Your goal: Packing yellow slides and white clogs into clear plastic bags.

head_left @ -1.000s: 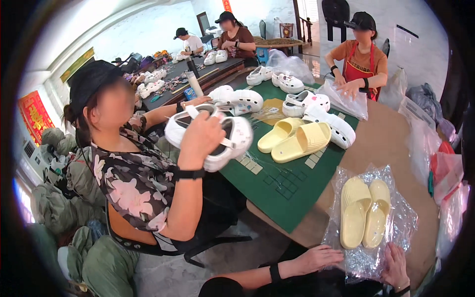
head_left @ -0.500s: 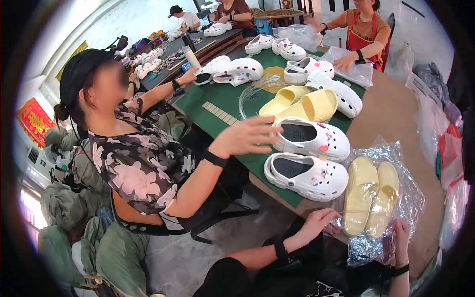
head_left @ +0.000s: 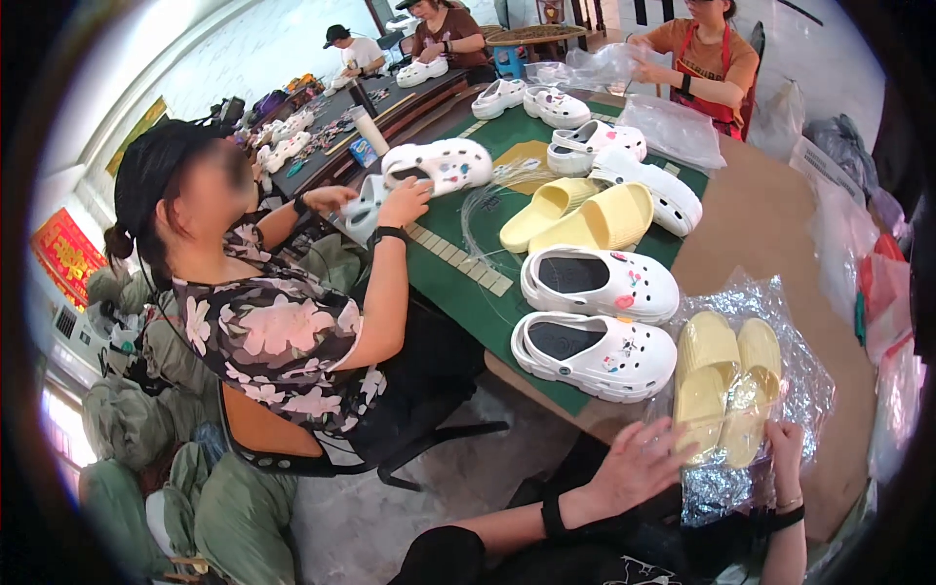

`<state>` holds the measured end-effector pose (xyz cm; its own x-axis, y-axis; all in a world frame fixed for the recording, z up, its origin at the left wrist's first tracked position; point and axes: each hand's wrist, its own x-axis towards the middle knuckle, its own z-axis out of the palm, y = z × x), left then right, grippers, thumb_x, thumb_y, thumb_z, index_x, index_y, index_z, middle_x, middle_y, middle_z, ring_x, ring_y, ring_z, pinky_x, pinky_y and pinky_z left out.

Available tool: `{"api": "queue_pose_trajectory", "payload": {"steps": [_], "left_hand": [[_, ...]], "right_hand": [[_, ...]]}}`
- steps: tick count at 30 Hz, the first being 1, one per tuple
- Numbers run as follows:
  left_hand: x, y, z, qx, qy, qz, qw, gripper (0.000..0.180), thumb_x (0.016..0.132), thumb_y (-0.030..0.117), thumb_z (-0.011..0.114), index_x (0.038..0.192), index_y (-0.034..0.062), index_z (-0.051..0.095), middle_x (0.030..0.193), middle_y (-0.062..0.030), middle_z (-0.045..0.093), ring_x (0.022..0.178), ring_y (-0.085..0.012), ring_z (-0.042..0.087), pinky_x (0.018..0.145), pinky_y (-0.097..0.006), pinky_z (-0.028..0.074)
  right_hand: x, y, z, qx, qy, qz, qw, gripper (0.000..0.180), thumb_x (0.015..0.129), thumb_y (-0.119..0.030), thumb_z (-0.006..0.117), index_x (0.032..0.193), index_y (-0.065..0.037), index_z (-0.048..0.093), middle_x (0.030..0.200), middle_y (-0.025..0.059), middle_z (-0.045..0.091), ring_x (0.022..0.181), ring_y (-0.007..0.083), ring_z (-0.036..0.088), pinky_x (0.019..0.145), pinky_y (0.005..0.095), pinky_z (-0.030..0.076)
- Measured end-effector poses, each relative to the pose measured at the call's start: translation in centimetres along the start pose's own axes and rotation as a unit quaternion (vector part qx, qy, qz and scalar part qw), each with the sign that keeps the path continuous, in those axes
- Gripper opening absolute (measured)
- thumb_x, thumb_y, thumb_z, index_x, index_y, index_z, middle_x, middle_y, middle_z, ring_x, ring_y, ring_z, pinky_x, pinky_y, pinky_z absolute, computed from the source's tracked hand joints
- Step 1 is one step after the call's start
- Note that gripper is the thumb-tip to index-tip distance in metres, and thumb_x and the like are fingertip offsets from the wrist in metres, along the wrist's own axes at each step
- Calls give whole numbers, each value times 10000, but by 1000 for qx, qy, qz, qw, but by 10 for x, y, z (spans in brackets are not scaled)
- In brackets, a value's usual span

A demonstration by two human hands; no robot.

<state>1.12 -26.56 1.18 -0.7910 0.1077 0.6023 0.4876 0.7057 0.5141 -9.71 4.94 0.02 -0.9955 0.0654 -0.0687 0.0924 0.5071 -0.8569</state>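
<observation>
Holding bagged pair of yellow slippers (head_left: 726,385) at near counter (head_left: 770,224) edge: your left hand (head_left: 639,463) now flat on clear bag (head_left: 790,331), grip wide; right hand (head_left: 785,448) pinches bag edge. White clogs (head_left: 597,322), newly set down by co-worker, lie just beside.

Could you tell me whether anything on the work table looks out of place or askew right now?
Nothing stands out. The bagged yellow slippers lie paired under the left hand and right hand, and the two white clogs sit side by side on the green mat.
</observation>
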Motion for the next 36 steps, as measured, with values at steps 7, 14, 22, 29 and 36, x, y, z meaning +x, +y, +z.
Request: {"api": "queue_pose_trajectory", "payload": {"steps": [7, 14, 22, 29, 36], "left_hand": [[-15, -31, 31, 24, -143, 12, 989, 657, 814, 100, 610, 1443, 102, 418, 1368, -138, 465, 1157, -292, 529, 992, -378, 450], [15, -17, 17, -168, -22, -92, 981, 426, 844, -19, 614, 1262, 63, 619, 1199, -130, 581, 1067, -287, 601, 883, -330, 515], [43, -9, 24, -518, 98, -286, 800, 354, 995, 59, 408, 1324, 7, 527, 1270, -85, 551, 1168, -203, 531, 1017, -303, 407], [37, -14, 20, -719, 74, -403, 562, 447, 1043, 305, 387, 1407, 46, 398, 1324, -59, 520, 1196, -177, 518, 975, -337, 439], [30, -7, 4, -728, -6, -451, 516, 447, 1009, 255, 540, 1400, 65, 435, 1289, -28, 571, 1093, -151, 591, 863, -316, 509]], "right_hand": [[-2, -14, 9, 38, -19, -14, 999, 383, 844, -54, 619, 1216, -51, 528, 521, -48, 475, 447, 41, 400, 423, 236, 265], [-24, -59, 18, -140, 127, -188, 964, 496, 873, -107, 612, 1348, -64, 478, 835, 46, 563, 751, 83, 520, 639, 256, 416], [-31, -81, 56, 286, 77, 5, 955, 526, 965, -195, 588, 1436, -88, 381, 1209, 89, 503, 1118, 173, 513, 942, 305, 435], [-34, -94, 72, 403, 105, -56, 907, 517, 967, -116, 555, 1445, -69, 364, 1282, 97, 470, 1180, 188, 483, 1024, 329, 397], [-57, -129, 72, 360, 155, -149, 908, 632, 878, -2, 561, 1470, -57, 345, 1336, 99, 429, 1156, 187, 472, 1020, 338, 387]]}}
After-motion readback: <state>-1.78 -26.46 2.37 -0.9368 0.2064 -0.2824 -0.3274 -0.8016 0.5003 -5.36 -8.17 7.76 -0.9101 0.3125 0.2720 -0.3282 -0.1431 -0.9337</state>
